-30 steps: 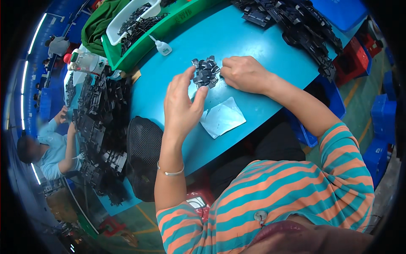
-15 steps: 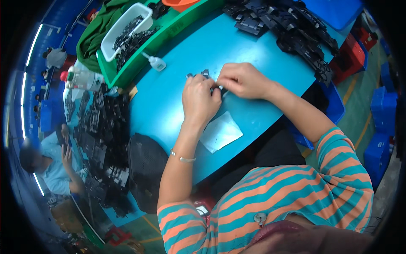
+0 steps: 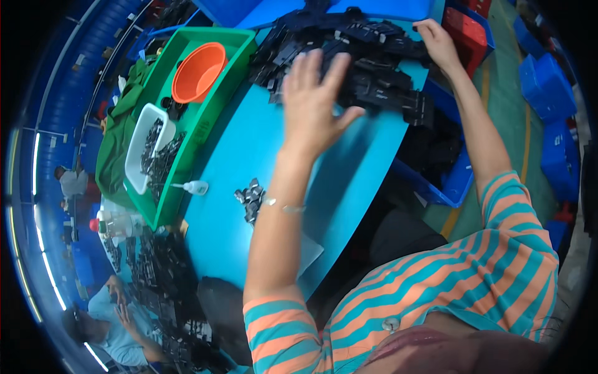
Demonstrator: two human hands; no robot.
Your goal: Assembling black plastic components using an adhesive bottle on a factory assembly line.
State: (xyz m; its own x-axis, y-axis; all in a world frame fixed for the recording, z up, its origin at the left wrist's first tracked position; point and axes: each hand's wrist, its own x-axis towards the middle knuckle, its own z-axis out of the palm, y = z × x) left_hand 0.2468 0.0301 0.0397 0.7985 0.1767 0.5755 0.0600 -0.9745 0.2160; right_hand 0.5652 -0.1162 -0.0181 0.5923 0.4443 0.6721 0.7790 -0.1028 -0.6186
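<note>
My left hand is spread wide over the near side of a heap of black plastic parts, with nothing in it. At the heap's far right, my right hand reaches out with its fingers extended to the left. A small dark spot shows at its fingertip; whether it is a loose piece or part of the heap I cannot tell. A cluster of small black parts lies on the blue table beside my left forearm. A whitish sheet is partly hidden behind that forearm.
A small white dropper bottle lies by the green tray, which holds an orange bowl and a white container. Blue bins and a red crate stand right. Another person sits at left.
Both hands have left the small parts at the table's middle and moved away to the black heap. My left hand has spread its fingers. The view has shifted, showing more of the tray.
</note>
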